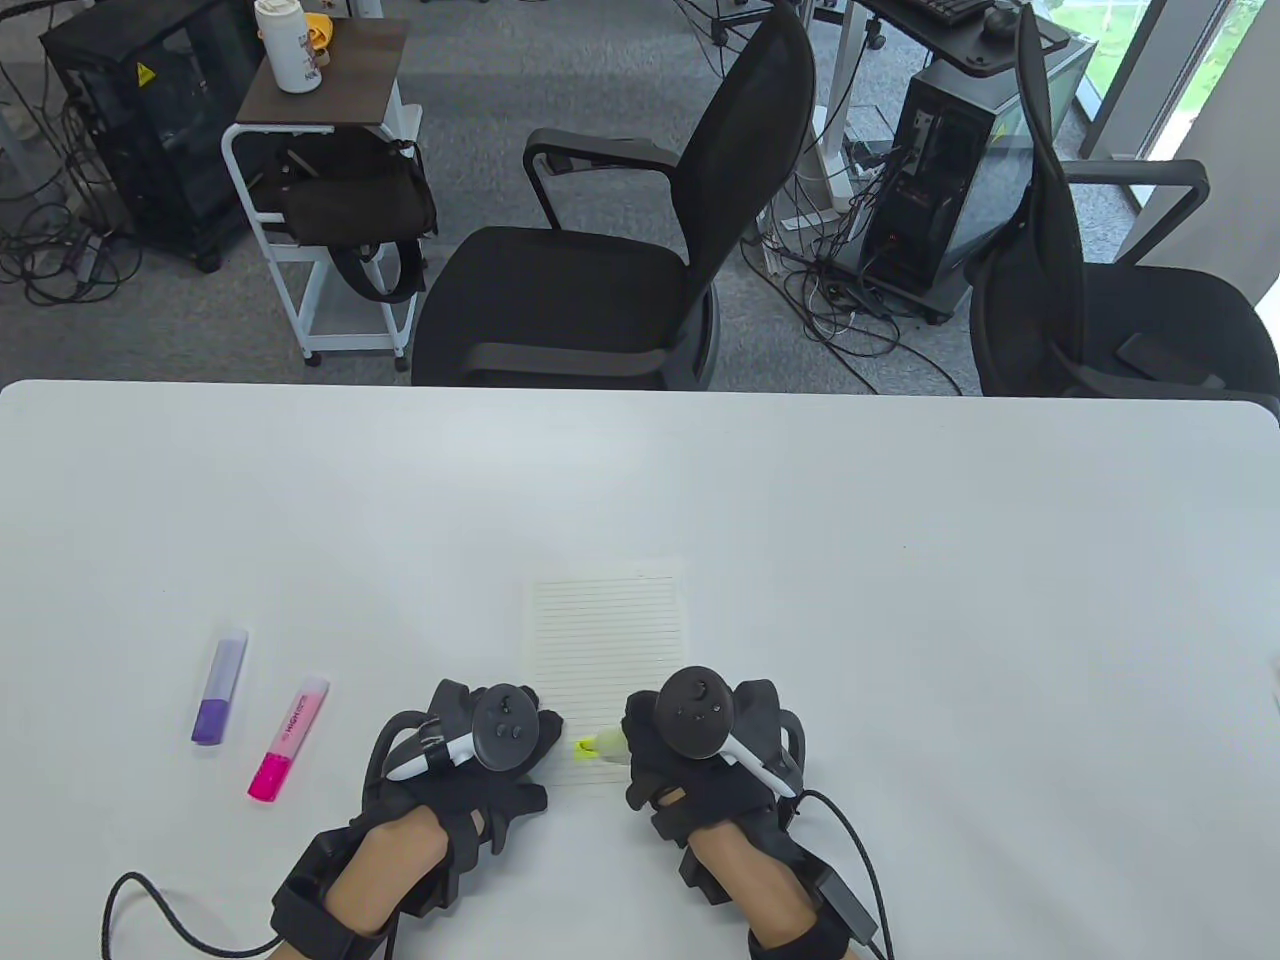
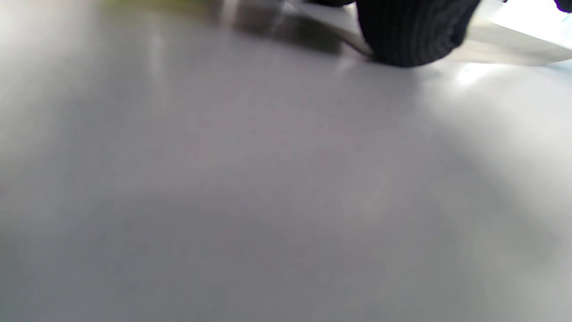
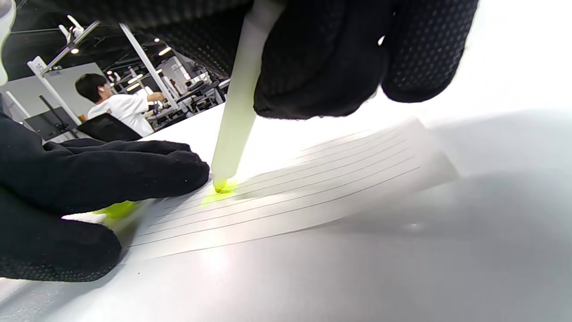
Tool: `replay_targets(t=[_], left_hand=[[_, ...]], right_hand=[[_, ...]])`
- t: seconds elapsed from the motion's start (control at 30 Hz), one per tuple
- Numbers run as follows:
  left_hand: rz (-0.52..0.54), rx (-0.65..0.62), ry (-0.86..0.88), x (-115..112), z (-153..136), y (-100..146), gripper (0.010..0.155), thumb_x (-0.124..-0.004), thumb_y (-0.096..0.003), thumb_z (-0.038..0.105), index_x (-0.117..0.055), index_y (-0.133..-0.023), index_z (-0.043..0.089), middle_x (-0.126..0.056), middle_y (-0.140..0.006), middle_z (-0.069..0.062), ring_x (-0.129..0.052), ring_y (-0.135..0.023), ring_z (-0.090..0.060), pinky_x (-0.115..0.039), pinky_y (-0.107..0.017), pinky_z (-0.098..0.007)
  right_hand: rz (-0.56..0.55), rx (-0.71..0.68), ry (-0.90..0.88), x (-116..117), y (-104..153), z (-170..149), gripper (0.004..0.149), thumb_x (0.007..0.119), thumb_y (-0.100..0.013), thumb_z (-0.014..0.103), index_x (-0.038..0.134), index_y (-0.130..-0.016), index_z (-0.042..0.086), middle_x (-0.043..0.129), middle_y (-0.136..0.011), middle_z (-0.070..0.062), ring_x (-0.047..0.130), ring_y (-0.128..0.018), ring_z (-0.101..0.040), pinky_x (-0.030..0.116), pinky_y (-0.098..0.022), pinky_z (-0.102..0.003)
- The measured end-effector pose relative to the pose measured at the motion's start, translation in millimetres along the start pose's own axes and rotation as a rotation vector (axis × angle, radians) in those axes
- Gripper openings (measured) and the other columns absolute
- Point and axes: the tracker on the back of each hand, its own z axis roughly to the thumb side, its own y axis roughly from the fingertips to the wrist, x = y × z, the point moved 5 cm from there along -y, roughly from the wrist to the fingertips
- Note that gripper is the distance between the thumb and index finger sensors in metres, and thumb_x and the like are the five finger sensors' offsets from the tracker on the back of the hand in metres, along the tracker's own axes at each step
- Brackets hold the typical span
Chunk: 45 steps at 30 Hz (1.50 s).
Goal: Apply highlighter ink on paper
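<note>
A lined paper sheet (image 1: 606,650) lies on the white table (image 1: 900,600), seen low and close as the paper (image 3: 339,179) in the right wrist view. My right hand (image 1: 640,745) grips a yellow highlighter (image 1: 603,745). That highlighter (image 3: 237,112) stands steeply with its tip on the sheet's near left corner, in a small yellow-green mark (image 3: 219,194). My left hand (image 1: 540,735) rests on the sheet's near left edge, its fingers (image 3: 134,167) stretched toward the tip. A yellow-green cap (image 3: 117,208) is tucked between its fingers. Only one fingertip (image 2: 415,40) on the table is visible in the blurred left wrist view.
A purple highlighter (image 1: 220,688) and a pink highlighter (image 1: 288,738) lie capped on the table, left of my left hand. Two black office chairs (image 1: 620,290) stand behind the far table edge. A person (image 3: 120,107) sits far off in the room.
</note>
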Motion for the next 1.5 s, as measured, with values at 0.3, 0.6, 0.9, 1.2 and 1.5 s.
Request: replay_targets(t=[0.3,0.6,0.9,1.2,1.5], left_hand=[[0.000,0.000,0.000,0.0,-0.1,0.0,0.076,-0.074,-0.0443,0.054,-0.037,-0.108,0.036,-0.024,-0.116,0.004,-0.026,-0.107,-0.038,-0.023,-0.073,-0.068],[-0.001,0.000,-0.001,0.0,0.0,-0.1,0.076,-0.074,-0.0444,0.054,-0.037,-0.108,0.036,-0.024,-0.116,0.004,-0.026,-0.107,-0.038,-0.023,-0.073,-0.067],[-0.001,0.001,0.001,-0.1,-0.1,-0.2,0.076,-0.074,-0.0443,0.053,-0.037,-0.108,0.036,-0.024,-0.116,0.004,-0.026,-0.107,-0.038,-0.023,-0.073,-0.068],[-0.002,0.001,0.000,-0.1,-0.2,-0.1,0.076,-0.074,-0.0443,0.054,-0.037,-0.108,0.036,-0.024,-0.116,0.004,-0.026,-0.107,-0.038,-0.023,-0.073,-0.068],[-0.002,0.001,0.001,-0.2,-0.3,-0.3,0.076,-0.074,-0.0443,0.054,-0.037,-0.108,0.036,-0.024,-0.116,0.004,-0.026,-0.107,-0.038,-0.023,-0.073,-0.067]], right_hand=[[0.014,-0.014,0.019,0.9,1.7,4.5,0.037,0.075,-0.062,0.035,0.078,-0.094,0.016,0.094,-0.071,-0.013,0.096,-0.039,-0.026,0.078,-0.055,-0.055],[0.011,-0.012,0.051,-0.4,3.7,8.3,0.037,0.075,-0.062,0.035,0.079,-0.094,0.016,0.094,-0.071,-0.012,0.096,-0.039,-0.026,0.078,-0.055,-0.055],[0.003,-0.036,0.016,-3.2,4.9,8.8,0.037,0.075,-0.062,0.035,0.078,-0.095,0.017,0.094,-0.072,-0.012,0.096,-0.040,-0.026,0.077,-0.055,-0.055],[-0.019,-0.033,0.080,-9.3,7.5,10.8,0.037,0.075,-0.062,0.034,0.078,-0.094,0.017,0.093,-0.072,-0.012,0.095,-0.041,-0.026,0.077,-0.056,-0.055],[-0.023,-0.019,0.106,-10.4,8.4,11.0,0.037,0.075,-0.062,0.034,0.079,-0.094,0.017,0.093,-0.071,-0.012,0.095,-0.040,-0.026,0.077,-0.056,-0.055]])
